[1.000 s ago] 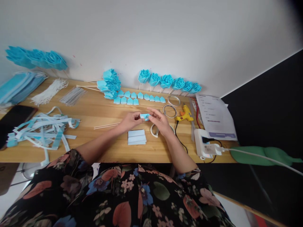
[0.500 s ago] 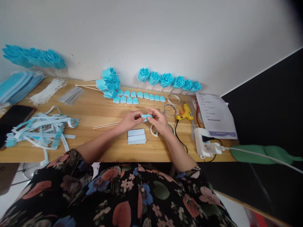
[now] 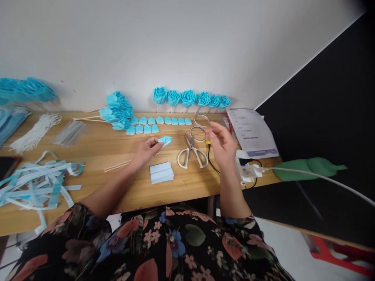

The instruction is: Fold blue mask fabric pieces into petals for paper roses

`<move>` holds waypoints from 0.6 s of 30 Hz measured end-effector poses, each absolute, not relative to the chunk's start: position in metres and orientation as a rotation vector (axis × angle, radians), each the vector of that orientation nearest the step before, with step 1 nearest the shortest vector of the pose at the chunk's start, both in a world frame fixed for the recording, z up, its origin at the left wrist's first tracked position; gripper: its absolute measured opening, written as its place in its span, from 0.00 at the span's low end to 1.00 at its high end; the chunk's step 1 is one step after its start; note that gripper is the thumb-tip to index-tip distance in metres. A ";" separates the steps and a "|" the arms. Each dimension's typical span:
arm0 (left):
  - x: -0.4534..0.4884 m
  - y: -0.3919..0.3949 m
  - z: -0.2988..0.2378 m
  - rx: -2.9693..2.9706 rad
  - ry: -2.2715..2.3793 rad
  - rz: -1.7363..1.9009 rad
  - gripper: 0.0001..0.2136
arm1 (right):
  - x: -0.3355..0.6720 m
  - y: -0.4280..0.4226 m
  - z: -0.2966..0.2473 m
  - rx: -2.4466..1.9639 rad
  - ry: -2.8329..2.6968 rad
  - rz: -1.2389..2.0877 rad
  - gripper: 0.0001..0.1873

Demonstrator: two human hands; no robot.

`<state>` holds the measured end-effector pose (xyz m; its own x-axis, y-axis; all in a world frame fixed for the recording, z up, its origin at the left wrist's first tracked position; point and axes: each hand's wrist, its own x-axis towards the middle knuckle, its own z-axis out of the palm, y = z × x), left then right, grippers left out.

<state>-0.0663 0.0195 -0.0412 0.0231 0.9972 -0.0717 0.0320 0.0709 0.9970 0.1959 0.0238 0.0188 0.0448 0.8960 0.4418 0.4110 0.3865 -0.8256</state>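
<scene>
My left hand [image 3: 145,150] pinches a small folded light-blue piece [image 3: 165,140] just above the wooden table [image 3: 96,146]. My right hand [image 3: 223,145] is raised to the right of it, fingers loosely apart and holding nothing, above the spot beside a wire ring [image 3: 198,134]. White-handled scissors [image 3: 191,153] lie between the two hands. A small stack of pale blue rectangles [image 3: 161,173] sits in front of my left hand.
A row of folded blue petals [image 3: 158,124] and blue paper roses [image 3: 190,97] line the wall. Thin sticks [image 3: 117,166], blue strips [image 3: 38,185], white elastics [image 3: 35,132] and grey wires [image 3: 70,132] lie left. A printed sheet [image 3: 249,130] and power strip [image 3: 247,169] are right.
My right hand has let go of the folded piece and moved right and up, uncovering the scissors. The left hand keeps the piece. The view has swung to the right.
</scene>
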 end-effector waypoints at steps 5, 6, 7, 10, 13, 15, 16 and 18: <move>-0.066 0.019 -0.040 1.188 1.254 1.129 0.17 | 0.223 -0.001 -0.003 -1.334 -1.598 0.392 0.17; -0.066 0.019 -0.041 1.189 1.245 1.127 0.17 | 0.227 -0.003 -0.008 -1.352 -1.582 0.409 0.17; -0.066 0.018 -0.041 1.191 1.231 1.124 0.17 | 0.229 -0.005 -0.012 -1.367 -1.572 0.430 0.17; -0.065 0.017 -0.041 1.190 1.173 1.104 0.18 | 0.229 -0.011 -0.020 -1.382 -1.615 0.468 0.16; -0.065 0.016 -0.039 1.142 1.109 1.099 0.20 | 0.222 -0.015 -0.022 -1.360 -1.715 0.438 0.15; -0.066 0.016 -0.037 1.080 1.069 1.097 0.21 | 0.218 -0.017 -0.023 -1.340 -1.773 0.412 0.14; -0.066 0.016 -0.036 1.046 1.048 1.093 0.22 | 0.217 -0.018 -0.024 -1.330 -1.797 0.403 0.14; -0.066 0.016 -0.034 0.987 1.012 1.085 0.23 | 0.216 -0.021 -0.027 -1.307 -1.838 0.394 0.14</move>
<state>-0.0661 0.0163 -0.0336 0.1616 0.9757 -0.1478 -0.2147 0.1810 0.9598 0.2162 -0.0206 -0.0274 -0.1179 0.8896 0.4413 0.6306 0.4104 -0.6587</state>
